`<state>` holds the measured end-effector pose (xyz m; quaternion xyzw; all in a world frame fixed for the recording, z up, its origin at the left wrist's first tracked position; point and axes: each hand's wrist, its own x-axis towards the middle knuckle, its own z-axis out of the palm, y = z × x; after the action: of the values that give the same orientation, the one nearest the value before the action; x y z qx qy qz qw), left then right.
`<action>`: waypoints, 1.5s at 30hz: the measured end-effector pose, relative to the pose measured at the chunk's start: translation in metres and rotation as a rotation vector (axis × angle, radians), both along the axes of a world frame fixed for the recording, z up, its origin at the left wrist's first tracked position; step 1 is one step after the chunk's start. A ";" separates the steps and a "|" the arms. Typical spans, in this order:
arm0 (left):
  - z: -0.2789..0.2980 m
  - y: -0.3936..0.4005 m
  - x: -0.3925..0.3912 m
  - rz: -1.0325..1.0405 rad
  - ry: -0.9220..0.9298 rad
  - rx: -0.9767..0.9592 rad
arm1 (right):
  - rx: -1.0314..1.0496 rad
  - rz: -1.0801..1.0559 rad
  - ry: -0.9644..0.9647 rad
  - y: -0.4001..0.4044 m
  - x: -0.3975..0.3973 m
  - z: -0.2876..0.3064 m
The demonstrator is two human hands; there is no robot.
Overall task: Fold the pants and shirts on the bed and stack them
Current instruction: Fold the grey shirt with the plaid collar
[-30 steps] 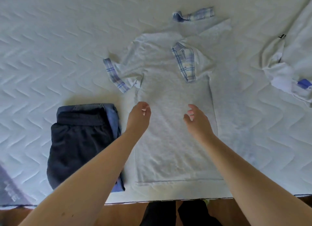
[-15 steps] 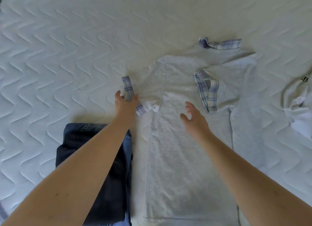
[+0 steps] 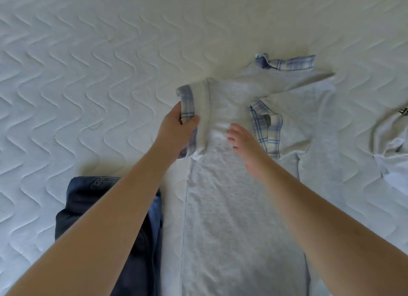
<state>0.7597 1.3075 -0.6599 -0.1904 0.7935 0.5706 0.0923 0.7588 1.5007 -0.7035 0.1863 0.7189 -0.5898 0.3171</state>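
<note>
Left hand [image 3: 176, 130] grips plaid cuff [image 3: 187, 103] — (soft).

The left forearm covers much of the folded dark pants [image 3: 84, 198], and the bottom edge cuts them off. Right of the grey shirt [image 3: 231, 218], another pale garment [image 3: 390, 141] runs off frame, its black print unreadable.

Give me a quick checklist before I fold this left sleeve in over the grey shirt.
1. Left hand grips the plaid cuff of the left sleeve: ok.
2. Right hand lies flat on the grey shirt, fingers straight, to pin it: ok.
3. Right sleeve already folded in over the body: ok.
4. Shirt body smooth below the hands: ok, only light creases.
5. Folded dark pants clear of the shirt's left edge: cannot tell, the left forearm hides it.
6. Other light garment apart from the shirt: ok.
</note>
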 end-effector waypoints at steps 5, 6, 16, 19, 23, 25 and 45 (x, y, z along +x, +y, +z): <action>0.029 0.062 -0.015 -0.242 0.160 -0.064 | -0.422 -0.299 -0.059 0.014 -0.030 0.043; 0.030 0.074 -0.018 -0.295 0.164 -0.083 | -0.481 -0.327 -0.050 0.021 -0.036 0.049; 0.011 0.112 -0.046 -0.720 0.000 -0.177 | -0.329 -0.269 -0.105 0.093 -0.065 0.039; 0.007 0.094 -0.067 -0.473 0.057 -0.211 | -0.062 0.005 0.018 0.088 -0.061 0.025; -0.012 0.069 -0.109 -0.330 0.137 -0.473 | 0.445 0.337 0.135 0.078 -0.054 0.007; -0.021 0.062 -0.134 -0.416 0.114 -0.575 | 0.563 0.368 0.224 0.073 -0.053 0.005; -0.026 0.058 -0.242 -1.005 -0.045 -1.003 | 0.288 0.083 0.332 0.135 -0.056 0.034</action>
<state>0.5180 1.3653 -0.6862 0.1676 0.9502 0.0209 0.2620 0.7025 1.6361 -0.6694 0.1003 0.8450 -0.4903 0.1884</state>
